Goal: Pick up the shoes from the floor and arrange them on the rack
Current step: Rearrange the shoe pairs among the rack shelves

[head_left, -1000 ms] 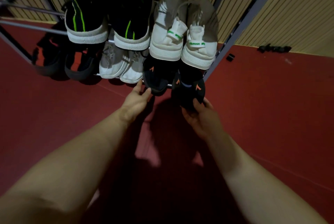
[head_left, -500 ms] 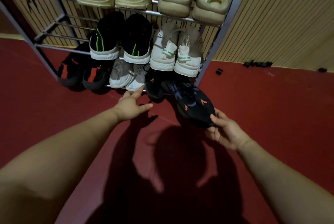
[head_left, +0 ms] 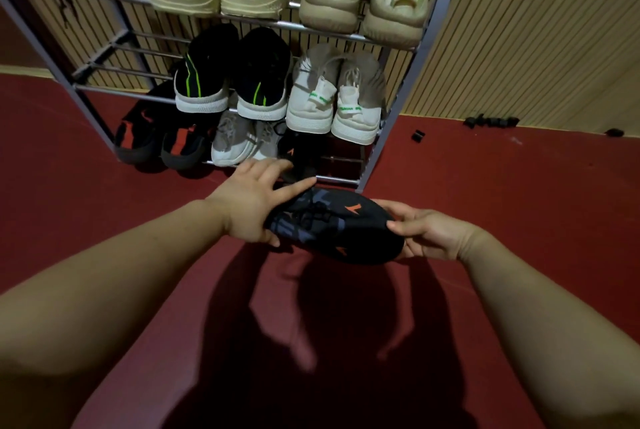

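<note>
Black shoe (head_left: 332,224): dark fabric, grey pattern, orange marks; held sideways above the floor (head_left: 502,186), just in front of the rack (head_left: 341,180).
Left hand (head_left: 249,207): fingers grasp one end of it.
Right hand (head_left: 429,234): fingers pinch the other end.
Advice: turn it to match its partner (head_left: 301,155) on the lowest shelf, then slide it into the gap to the right of that one.

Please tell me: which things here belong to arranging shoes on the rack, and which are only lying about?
Belong to the job:
- black shoe, held by the left hand and the right hand
- matching shoe on the bottom shelf
- rack
- shelved pairs

Only lying about:
- small black pieces on the floor by the wall
- black bit near the rack's foot
</note>
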Motion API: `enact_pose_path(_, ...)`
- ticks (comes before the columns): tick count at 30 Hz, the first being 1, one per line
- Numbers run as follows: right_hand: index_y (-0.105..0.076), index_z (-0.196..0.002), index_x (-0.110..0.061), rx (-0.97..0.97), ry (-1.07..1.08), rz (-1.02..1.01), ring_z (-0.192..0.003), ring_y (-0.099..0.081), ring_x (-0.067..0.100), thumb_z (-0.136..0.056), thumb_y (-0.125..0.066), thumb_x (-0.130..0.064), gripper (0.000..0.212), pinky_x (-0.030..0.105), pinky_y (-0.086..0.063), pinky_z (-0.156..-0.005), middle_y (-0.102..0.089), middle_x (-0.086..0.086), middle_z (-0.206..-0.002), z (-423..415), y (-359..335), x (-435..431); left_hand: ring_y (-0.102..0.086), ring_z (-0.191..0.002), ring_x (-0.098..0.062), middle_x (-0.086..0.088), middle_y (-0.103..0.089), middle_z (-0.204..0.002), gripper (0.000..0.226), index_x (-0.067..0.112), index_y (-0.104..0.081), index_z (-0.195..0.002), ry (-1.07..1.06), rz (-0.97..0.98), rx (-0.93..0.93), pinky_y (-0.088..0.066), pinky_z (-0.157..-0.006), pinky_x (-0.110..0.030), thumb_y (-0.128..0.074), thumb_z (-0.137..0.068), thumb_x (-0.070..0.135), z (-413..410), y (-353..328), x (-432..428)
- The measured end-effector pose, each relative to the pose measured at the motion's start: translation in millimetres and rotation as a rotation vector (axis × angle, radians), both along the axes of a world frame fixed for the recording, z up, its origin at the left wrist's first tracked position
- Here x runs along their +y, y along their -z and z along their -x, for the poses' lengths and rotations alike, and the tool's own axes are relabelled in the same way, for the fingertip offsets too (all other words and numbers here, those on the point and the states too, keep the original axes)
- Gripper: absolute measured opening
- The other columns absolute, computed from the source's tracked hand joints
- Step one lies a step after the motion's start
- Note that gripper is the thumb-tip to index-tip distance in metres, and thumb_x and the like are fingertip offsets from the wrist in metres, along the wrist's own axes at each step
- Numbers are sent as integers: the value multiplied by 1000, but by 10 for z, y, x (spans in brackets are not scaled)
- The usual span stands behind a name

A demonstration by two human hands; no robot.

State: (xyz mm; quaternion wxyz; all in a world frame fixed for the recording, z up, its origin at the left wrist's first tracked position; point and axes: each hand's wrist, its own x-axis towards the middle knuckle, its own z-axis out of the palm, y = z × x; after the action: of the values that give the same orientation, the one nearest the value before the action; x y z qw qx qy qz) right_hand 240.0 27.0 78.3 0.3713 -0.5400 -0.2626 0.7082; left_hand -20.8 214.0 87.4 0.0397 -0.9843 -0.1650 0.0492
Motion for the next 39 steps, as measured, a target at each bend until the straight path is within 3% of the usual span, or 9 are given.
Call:
enact_pose_path(5,-54,-131,-30,41,-111,7,-115,-38,36,-57,-88,-29,82,39,-39,-85,-49,15,-132,-37,-55,154,-36,-129,-27,-9,-31,-143,127,50,39,-129,38,225,67,-31,-107,-38,-68,-63,65,157,3,103)
enact_pose_path(10,-46,-133,-31,-251,219,4,-71,-57,14,-92,-52,-38,42,24,-51,-61,-58,2,-100,120,-84,360,-53,-101,-22,0,-44,-110,115,51,21,-136,-119,353,10,-42,-82,-27,-49,-50,79,301,13,64)
enact_pose_path(12,-32,-137,-35,-188,460,-24,-79,-67,17,-94,-42,-48,46,33,-57,-70,-63,3,-109,141,-22,451,-53,-102,-24,1,-43,-107,115,53,19,-136,-261,444,-62,-42,-83,-29,-46,-46,81,343,68,47)
enact_pose_path(17,-21,-141,-39,-33,466,13,-94,-64,31,-93,-47,-48,56,53,-51,-87,-52,8,-132,797,244,643,-48,-118,-28,-6,-41,-123,117,48,13,-143,-500,648,-182,-38,-96,-30,-70,-63,65,317,122,-31)
enact_pose_path(21,-33,-135,-17,-17,657,-106,-69,-67,18,-95,-53,-19,45,32,-57,-57,-61,9,-111,1276,396,912,-39,-130,-26,-10,-36,-138,121,48,9,-145,-566,854,-182,-31,-106,-28,-71,-56,70,308,283,-125)
enact_pose_path(26,-42,-133,-15,65,662,-181,-93,-63,23,-95,-49,-4,40,33,-59,-63,-60,10,-118,1314,530,967,-40,-125,3,27,-33,-136,110,43,9,-146,-541,1311,-249,-34,-92,-3,-76,-78,24,527,377,-128)
enact_pose_path(30,-45,-132,-18,99,607,-191,-95,-64,23,-96,-47,-7,37,36,-58,-68,-62,7,-117,1366,566,1094,-47,-110,14,33,-39,-125,117,46,12,-143,-524,1339,-259,-38,-89,-2,-76,-76,9,614,436,-59)
enact_pose_path(34,-40,-138,-22,50,548,-106,-98,-64,26,-97,-50,-20,43,38,-56,-70,-57,9,-129,1413,656,1326,-47,-122,-1,23,-42,-134,115,44,3,-146,-627,1400,-395,-38,-101,-17,-77,-74,5,640,492,11)
enact_pose_path(39,-25,-143,-30,-115,712,22,-67,-58,16,-93,-53,-42,58,29,-50,-61,-60,1,-104,1392,793,1704,-50,-118,-3,18,-48,-128,106,39,-4,-148,-779,1514,-620,-39,-101,-21,-71,-76,-3,715,620,72)
